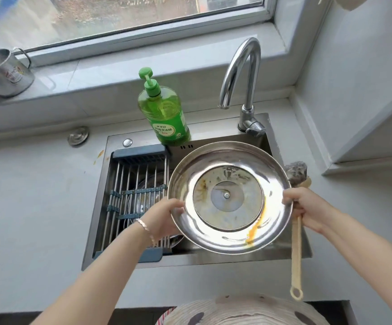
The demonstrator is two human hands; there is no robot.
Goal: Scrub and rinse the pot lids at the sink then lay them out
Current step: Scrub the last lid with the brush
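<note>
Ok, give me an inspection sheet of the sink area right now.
Surface: grey counter, orange smears left of the steel sink.
Job's things: pot lid held over the sink, inner side up, orange residue on it; long-handled brush.
Clutter: green soap bottle on the sink's back rim; rack across the sink's left half, metalware beneath; metal plug on the counter.
Hands: left hand grips the lid's left rim; right hand grips its right rim plus the brush handle.
Cables: nothing seen.
Surroundings: faucet, no water seen running; mug on the sill; window behind.
</note>
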